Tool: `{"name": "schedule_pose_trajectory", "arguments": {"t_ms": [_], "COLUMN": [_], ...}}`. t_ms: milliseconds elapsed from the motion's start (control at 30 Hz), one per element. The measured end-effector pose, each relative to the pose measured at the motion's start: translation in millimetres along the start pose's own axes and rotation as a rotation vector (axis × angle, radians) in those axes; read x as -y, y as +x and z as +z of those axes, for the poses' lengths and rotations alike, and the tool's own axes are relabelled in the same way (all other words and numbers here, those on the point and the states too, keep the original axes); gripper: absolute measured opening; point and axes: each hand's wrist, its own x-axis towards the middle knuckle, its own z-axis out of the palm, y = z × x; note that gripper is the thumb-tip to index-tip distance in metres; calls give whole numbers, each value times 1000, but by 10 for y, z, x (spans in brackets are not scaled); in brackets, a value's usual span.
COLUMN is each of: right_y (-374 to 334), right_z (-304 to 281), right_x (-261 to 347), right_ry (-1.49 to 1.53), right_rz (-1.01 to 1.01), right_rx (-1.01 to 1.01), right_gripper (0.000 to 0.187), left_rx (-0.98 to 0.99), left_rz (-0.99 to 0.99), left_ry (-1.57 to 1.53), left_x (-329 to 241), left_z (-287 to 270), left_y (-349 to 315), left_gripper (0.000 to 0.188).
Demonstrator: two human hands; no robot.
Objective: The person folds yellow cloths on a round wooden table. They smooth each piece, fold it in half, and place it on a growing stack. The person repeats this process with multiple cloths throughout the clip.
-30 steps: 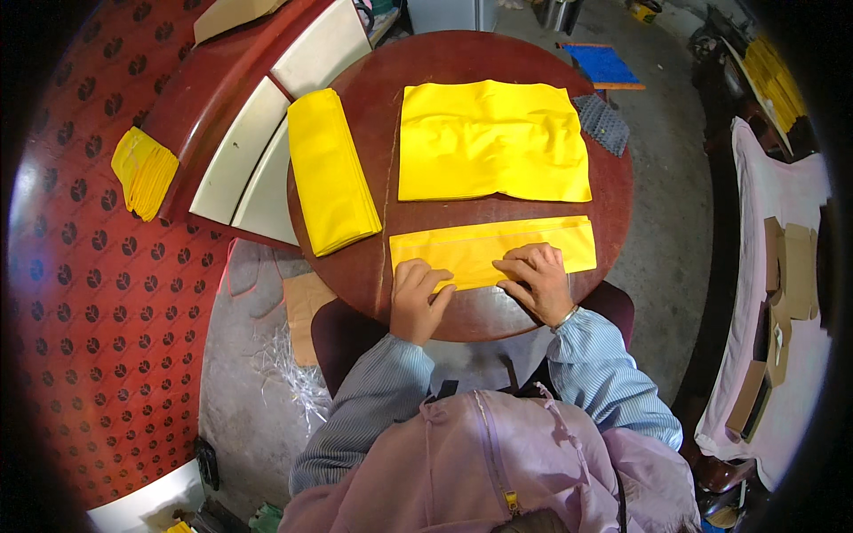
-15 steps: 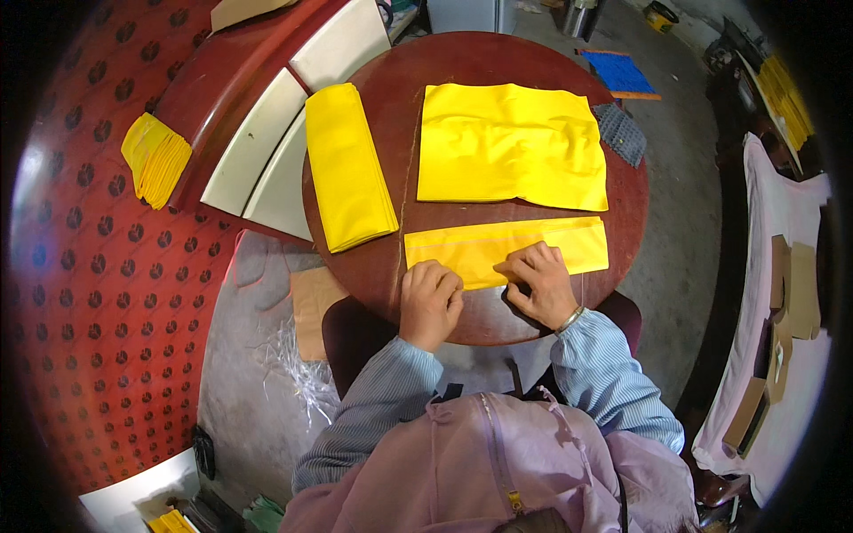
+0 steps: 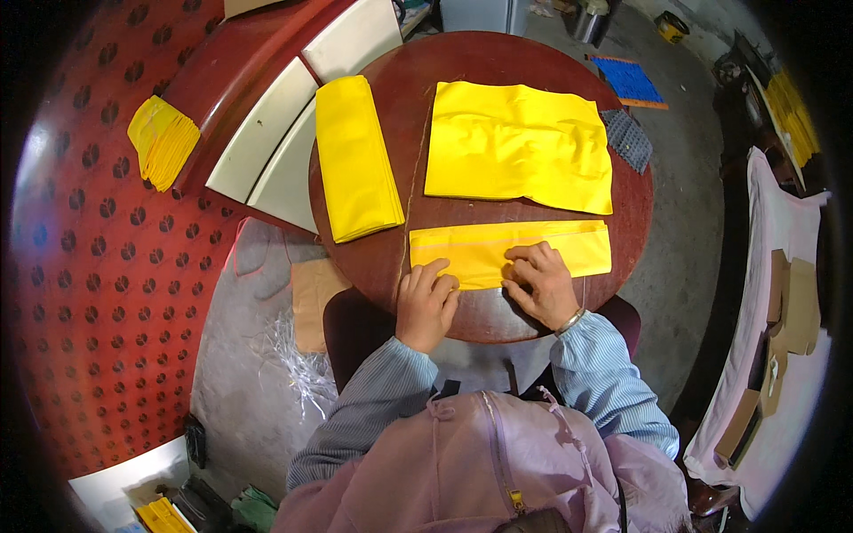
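A folded strip of yellow fabric (image 3: 569, 251) lies flat along the near edge of the round table, a faint pale line running along its length. My left hand (image 3: 428, 306) has its curled fingers at the strip's near left corner. Farther right, my right hand (image 3: 544, 282) presses bent fingertips on the strip's middle, with the thumb by its near edge. Behind the strip lies a wider, wrinkled yellow fabric sheet (image 3: 520, 147). A stack of folded yellow fabric (image 3: 357, 160) rests at the left of the table.
The dark red round table (image 3: 484, 58) has a grey textured pad (image 3: 627, 140) at its right edge. Another yellow bundle (image 3: 163, 142) sits on the red patterned surface (image 3: 115, 293) to the left. White strands (image 3: 298, 364) litter the floor. Open cardboard boxes (image 3: 782, 329) stand at right.
The view has shifted slightly. My left fingers look a little less tightly curled, and my right fingertips have edged a little farther across the strip. The fabric pieces have stayed in place.
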Motion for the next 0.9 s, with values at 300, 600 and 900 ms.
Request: {"name": "schedule_pose_trajectory", "arguments": {"t_ms": [300, 600, 900], "right_y": [199, -139, -313], "right_z": [208, -170, -317], "right_x": [220, -2, -167], "right_ry": [-28, -119, -199], "right_rz": [-5, 78, 190], "right_rx": [127, 54, -30], "right_gripper": [28, 27, 22], "left_rx": [66, 43, 29], "left_rz": [44, 45, -24], "left_ry": [73, 22, 34], "left_x": [-12, -6, -39], "left_z": [-90, -110, -67], "left_y": [-7, -67, 41], "left_gripper": [19, 16, 26]}}
